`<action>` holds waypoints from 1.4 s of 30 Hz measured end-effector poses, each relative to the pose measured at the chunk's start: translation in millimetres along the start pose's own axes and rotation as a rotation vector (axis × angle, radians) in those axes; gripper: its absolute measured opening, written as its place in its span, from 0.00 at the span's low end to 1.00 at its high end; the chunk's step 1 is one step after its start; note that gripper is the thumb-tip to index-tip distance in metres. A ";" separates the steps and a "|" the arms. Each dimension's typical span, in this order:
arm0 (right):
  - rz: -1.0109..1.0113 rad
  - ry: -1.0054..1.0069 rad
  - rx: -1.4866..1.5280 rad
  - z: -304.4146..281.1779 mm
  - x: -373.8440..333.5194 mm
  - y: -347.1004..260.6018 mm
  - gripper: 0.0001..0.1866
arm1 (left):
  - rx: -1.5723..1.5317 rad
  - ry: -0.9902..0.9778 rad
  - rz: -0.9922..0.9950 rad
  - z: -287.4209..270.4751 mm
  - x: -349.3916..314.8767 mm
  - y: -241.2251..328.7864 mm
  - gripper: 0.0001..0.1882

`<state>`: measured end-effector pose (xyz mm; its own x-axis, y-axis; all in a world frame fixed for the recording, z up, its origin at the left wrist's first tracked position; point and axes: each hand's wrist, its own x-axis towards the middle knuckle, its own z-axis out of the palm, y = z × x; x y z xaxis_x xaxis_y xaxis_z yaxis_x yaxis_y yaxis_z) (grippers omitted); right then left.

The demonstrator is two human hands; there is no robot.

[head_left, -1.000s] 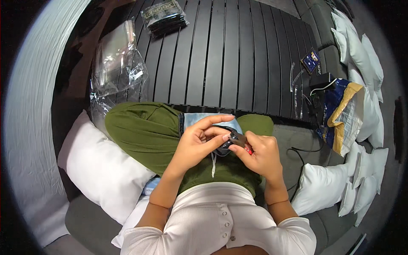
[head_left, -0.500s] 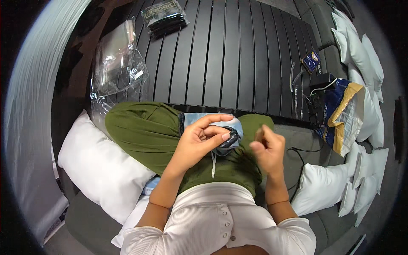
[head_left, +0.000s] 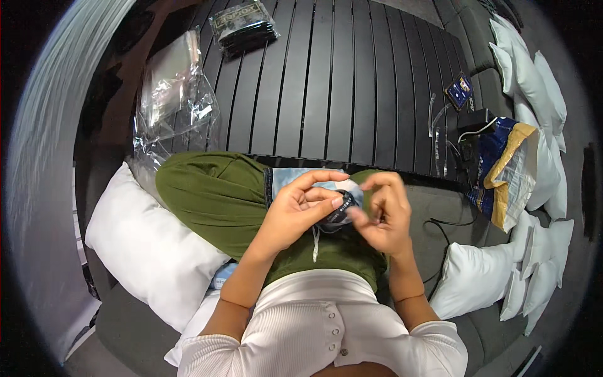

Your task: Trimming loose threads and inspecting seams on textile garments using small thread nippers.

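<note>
Over the green-trousered lap [head_left: 207, 188], the left hand [head_left: 294, 212] pinches a pale-blue cloth piece [head_left: 281, 180] by its black fabric band [head_left: 338, 215]; the right hand [head_left: 387, 215] curves loosely just right, contact unclear. Seemingly band work, calling next for steady holding.

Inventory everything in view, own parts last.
dark-banded cloth: 1, light blue, lap
slatted table: 1, black, ahead
wrapped stack: 1, dark, table left
plastic bags: uncountable, clear, table left
plastic strips: several, clear, table right
phone-like slab: 1, blue, table right
box: 1, black, table right
cables: 2+, white, black, right
sack: 1, blue and gold, right
pillows: many, white, both sides
unclear item: 1, blue, left
sofa: 1+, grey, around
curtain: 1, whitish, far left
trousers: 1, olive, lap
top: 1, white, bottom
left hand: 1, on cloth
right hand: 1, beside cloth
</note>
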<state>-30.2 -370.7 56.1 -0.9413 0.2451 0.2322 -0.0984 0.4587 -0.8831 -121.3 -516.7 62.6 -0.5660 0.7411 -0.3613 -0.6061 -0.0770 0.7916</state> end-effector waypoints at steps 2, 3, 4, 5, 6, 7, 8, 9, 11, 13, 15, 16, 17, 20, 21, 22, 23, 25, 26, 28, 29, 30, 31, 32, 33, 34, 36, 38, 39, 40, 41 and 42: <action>-0.168 0.254 -0.151 -1.6 -6.5 11.6 0.18 | 0.009 0.009 -0.004 1.3 1.0 2.8 0.18; -0.167 0.254 -0.152 -1.7 -7.0 10.2 0.18 | 0.020 0.022 -0.009 1.5 1.0 3.4 0.17; -0.162 0.246 -0.083 -2.3 -6.9 7.1 0.18 | 0.019 0.021 -0.010 1.3 1.0 3.1 0.17; -0.156 0.238 -0.014 -3.7 -6.2 3.5 0.17 | 0.014 0.020 -0.010 1.2 1.0 2.7 0.17; -0.192 0.134 -0.095 -6.4 -2.6 -1.7 0.17 | 0.011 0.020 -0.009 0.8 0.7 2.7 0.17; -0.192 0.134 -0.094 -5.3 -1.6 -2.1 0.17 | 0.011 0.021 -0.009 0.8 0.4 2.3 0.17; -0.170 0.088 -0.121 -3.2 -0.6 -2.9 0.16 | 0.004 0.013 0.001 0.9 0.2 1.6 0.17; -0.149 0.041 -0.148 -2.3 0.8 -2.9 0.16 | -0.005 0.005 0.012 0.7 0.4 0.9 0.17; -0.216 0.124 -0.211 -2.7 1.3 2.7 0.15 | 0.014 -0.030 0.000 -2.8 1.0 1.2 0.17; -0.032 0.310 -0.025 -4.3 -2.3 2.4 0.15 | 0.029 -0.071 -0.016 -3.9 0.7 1.6 0.18; -0.142 0.272 0.010 -6.8 1.7 3.1 0.15 | 0.006 -0.098 -0.035 -4.2 0.4 2.7 0.18; -0.088 0.143 0.024 -7.2 4.3 -4.4 0.14 | 0.007 -0.097 -0.036 -3.5 -0.1 2.9 0.18; -0.035 0.013 0.039 -6.1 6.1 -8.5 0.14 | 0.008 -0.057 -0.023 -1.6 -0.8 2.5 0.18; -0.040 0.043 0.008 -3.8 8.6 -2.2 0.14 | 0.026 -0.035 0.004 0.1 1.2 0.0 0.18; 0.032 0.076 0.014 -4.7 8.5 -1.8 0.14 | 0.044 -0.048 0.016 -0.2 1.7 -0.6 0.18; 0.068 0.014 0.126 -10.9 7.6 0.3 0.12 | 0.043 -0.047 0.017 0.0 1.5 0.3 0.18; 0.067 0.012 0.126 -12.4 8.2 0.4 0.12 | 0.032 -0.055 0.011 0.5 0.9 1.7 0.18; 0.300 -0.278 0.361 -13.8 10.2 -0.4 0.14 | 0.024 -0.063 0.006 -1.2 0.3 2.3 0.18; 0.310 -0.361 0.286 -13.4 12.3 -0.8 0.20 | 0.024 -0.098 -0.008 -4.7 -0.2 0.5 0.19; 0.368 -0.248 0.472 -7.0 6.4 7.3 0.19 | 0.019 -0.136 -0.022 -5.1 0.5 -2.3 0.20; 0.424 -0.131 0.659 -4.9 4.3 10.4 0.19 | 0.076 -0.142 0.044 -1.9 0.8 -2.9 0.21; 0.469 -0.146 0.607 -12.9 4.5 9.4 0.17 | 0.134 -0.140 0.109 -0.3 -0.6 -2.7 0.22; 0.409 -0.025 0.652 -11.9 7.9 5.0 0.15 | 0.134 -0.135 0.110 -1.7 -1.8 -2.7 0.22; 0.387 0.022 0.696 -15.1 7.0 7.1 0.15 | 0.204 -0.171 0.088 -4.4 -3.1 -2.8 0.22; 0.362 0.075 0.736 -21.8 5.9 9.7 0.15 | 0.273 -0.214 0.068 -6.8 -2.9 -2.0 0.23; 0.334 0.123 0.799 -26.3 6.3 11.3 0.15 | 0.377 -0.206 0.066 -9.5 -2.4 -1.0 0.16; 0.244 0.198 0.860 -37.6 7.3 18.6 0.14 | 0.485 -0.240 0.015 -18.3 -1.7 3.6 0.13; 0.261 0.317 0.905 -50.6 6.5 20.7 0.12 | 0.625 -0.255 -0.057 -31.0 -0.3 6.6 0.07; 0.289 0.344 0.929 -59.5 6.2 24.6 0.12 | 0.741 -0.285 -0.015 -40.3 1.5 9.9 0.07; 0.303 0.355 0.943 -65.2 5.3 26.5 0.10 | 0.707 -0.288 -0.014 -46.4 0.6 14.7 0.07; 0.302 0.353 0.944 -70.5 2.6 30.2 0.10 | 0.674 -0.291 -0.013 -49.0 -0.7 19.7 0.07; 0.347 0.290 0.756 -73.3 -0.2 36.7 0.10 | 0.646 -0.290 0.007 -51.3 -1.5 20.6 0.07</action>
<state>-9.9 -291.3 53.5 -0.8490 0.5197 -0.0953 -0.1063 -0.3446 -0.9327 -161.6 -553.6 54.2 -0.3428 0.8965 -0.2808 -0.0998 0.2625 0.9598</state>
